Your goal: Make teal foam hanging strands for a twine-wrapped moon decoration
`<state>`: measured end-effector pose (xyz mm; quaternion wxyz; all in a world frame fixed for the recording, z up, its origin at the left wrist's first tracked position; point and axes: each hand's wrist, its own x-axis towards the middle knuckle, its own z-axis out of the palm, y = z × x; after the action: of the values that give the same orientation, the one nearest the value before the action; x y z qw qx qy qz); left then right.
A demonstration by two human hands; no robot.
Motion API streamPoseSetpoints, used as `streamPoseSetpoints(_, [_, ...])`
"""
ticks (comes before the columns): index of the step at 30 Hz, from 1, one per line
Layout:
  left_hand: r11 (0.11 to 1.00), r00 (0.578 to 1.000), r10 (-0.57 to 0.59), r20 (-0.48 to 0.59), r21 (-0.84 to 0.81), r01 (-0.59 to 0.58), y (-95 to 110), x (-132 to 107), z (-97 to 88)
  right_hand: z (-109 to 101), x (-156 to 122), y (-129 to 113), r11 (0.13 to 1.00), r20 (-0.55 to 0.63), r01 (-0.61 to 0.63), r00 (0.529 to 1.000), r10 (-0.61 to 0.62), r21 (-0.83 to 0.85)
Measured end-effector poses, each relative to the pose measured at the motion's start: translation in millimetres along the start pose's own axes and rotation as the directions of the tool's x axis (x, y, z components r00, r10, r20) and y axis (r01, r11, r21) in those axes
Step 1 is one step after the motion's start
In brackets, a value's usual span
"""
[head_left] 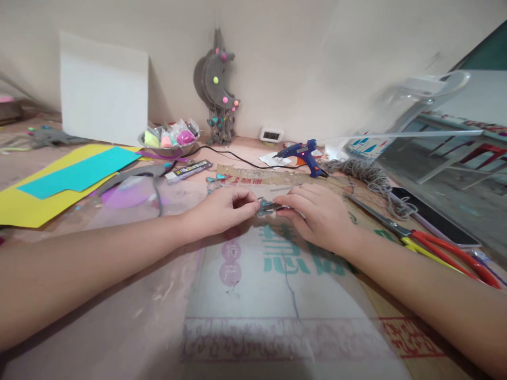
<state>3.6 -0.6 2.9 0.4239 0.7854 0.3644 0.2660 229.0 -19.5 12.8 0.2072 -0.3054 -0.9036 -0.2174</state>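
Both my hands meet at the middle of the table over a printed plastic sheet (277, 285). My left hand (222, 211) has its fingers curled and pinches one end of a small grey and teal craft piece (266, 207). My right hand (317, 214) lies over the other end, fingers pressed together on it. The piece is mostly hidden between the fingertips, so its shape is unclear.
A blue glue gun (303, 154) with a black cord stands behind my hands. Grey twine (366, 177) and red and yellow scissors (439, 248) lie right. Yellow and teal paper (71, 177), a bowl of coloured bits (170, 140) and a grey moon ornament (217, 87) sit left and back.
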Motion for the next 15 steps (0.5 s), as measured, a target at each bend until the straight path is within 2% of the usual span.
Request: streamPoseSetpoints(15, [1.000, 1.000, -0.005, 0.015, -0.012, 0.005, 2.4, -0.9, -0.2, 3.3, 0.5, 0.8, 0.999, 0.006, 0.017, 1.000, -0.018, 0.035])
